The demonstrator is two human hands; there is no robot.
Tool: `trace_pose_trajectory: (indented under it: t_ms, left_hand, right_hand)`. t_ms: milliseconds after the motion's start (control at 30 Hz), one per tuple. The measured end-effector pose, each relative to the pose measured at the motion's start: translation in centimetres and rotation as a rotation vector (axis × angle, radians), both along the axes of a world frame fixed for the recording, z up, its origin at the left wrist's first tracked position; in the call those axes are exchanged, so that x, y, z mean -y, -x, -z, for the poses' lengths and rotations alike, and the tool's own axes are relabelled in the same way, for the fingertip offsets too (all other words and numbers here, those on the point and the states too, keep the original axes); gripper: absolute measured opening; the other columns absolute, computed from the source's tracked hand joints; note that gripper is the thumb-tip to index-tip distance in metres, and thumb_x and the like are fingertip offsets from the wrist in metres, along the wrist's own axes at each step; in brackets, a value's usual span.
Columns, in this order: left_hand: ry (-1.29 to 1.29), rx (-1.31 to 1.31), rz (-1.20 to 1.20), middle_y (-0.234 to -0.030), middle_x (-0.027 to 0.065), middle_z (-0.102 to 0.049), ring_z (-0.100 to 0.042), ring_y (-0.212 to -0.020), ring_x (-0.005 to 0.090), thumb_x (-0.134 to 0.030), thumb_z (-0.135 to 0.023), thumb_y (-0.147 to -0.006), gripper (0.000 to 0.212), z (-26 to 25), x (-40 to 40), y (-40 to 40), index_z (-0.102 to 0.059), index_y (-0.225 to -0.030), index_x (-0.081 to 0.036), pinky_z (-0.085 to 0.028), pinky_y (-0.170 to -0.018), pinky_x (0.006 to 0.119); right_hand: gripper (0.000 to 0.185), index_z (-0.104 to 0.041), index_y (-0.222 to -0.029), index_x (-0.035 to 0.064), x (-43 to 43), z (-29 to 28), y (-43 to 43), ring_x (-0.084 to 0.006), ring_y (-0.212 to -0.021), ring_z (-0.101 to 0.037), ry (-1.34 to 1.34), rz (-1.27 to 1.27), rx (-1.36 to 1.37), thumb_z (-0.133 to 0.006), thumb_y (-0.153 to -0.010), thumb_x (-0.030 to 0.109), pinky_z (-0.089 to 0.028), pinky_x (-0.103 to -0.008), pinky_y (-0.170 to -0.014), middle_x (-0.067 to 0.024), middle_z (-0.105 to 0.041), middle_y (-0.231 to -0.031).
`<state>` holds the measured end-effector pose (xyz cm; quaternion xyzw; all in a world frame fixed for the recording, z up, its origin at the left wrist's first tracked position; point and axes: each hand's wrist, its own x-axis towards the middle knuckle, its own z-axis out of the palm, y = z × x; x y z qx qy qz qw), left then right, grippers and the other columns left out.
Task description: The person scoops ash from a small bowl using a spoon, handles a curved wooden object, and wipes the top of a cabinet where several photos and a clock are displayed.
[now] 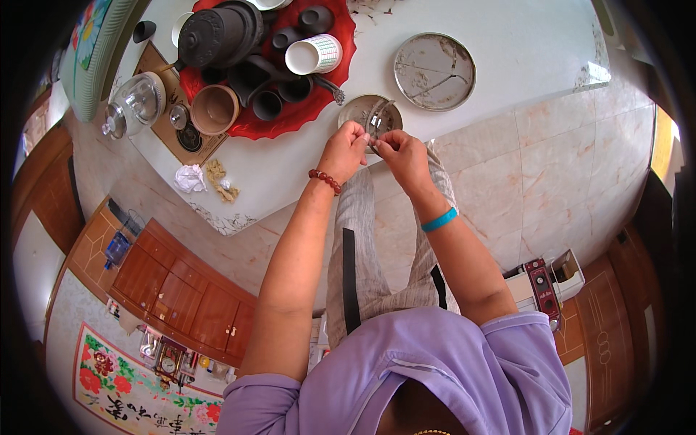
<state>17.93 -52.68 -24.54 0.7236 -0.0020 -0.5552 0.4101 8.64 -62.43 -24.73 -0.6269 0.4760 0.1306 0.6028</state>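
Note:
My left hand [343,151], with a red bead bracelet above the wrist, has thumb and forefinger pinched together. Opposite it, my right hand [406,157] pinches too, below a teal wristband. Between them is a thin, curved, partly clear strip [375,113]; its lower end is at the fingertips, and its exact kind is unclear. Both hands are over the near rim of a small round metal dish [352,106], whose lower part they partly hide. Beyond it on the white table lies a larger round metal dish [432,57] with dark stains and a twig-like dark piece.
A red scalloped tray [293,122] holds dark clay pots and cups and a paper cup [312,54]. Left of it are a glass jar [136,103], a brown bowl [215,110], and crumpled paper [190,178]. The table edge [293,198] runs close before me.

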Motion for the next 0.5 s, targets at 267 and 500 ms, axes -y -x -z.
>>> trace_pose_trajectory:
  t_ms: [267,500]
  left_hand:
    - [-0.017,0.017,0.021,-0.064,0.0013,-0.05,-0.044,-0.049,0.0058,-0.008,-0.046,-0.082,0.007,0.02,0.15,0.29,-0.045,-0.082,-0.002,-0.04,-0.047,0.02]
    - [-0.053,0.04,0.001,-0.062,0.0012,-0.05,-0.045,-0.05,0.0059,-0.006,-0.047,-0.081,0.006,-0.17,0.4,0.44,-0.046,-0.084,-0.001,-0.039,-0.047,0.02]
  right_hand:
    - [0.014,-0.059,-0.073,0.0019,-0.05,0.41,0.24,-0.0172,-0.052,-0.054,0.044,-0.045,0.027,-0.06,-0.069,0.015,-0.042,-0.0274,-0.051,-0.0099,-0.058,-0.061]
    - [0.012,-0.06,-0.075,0.0026,0.03,0.16,-0.16,-0.0246,-0.059,-0.058,0.134,-0.142,0.033,-0.057,-0.068,0.013,-0.045,-0.0317,-0.055,-0.0122,-0.059,-0.065]
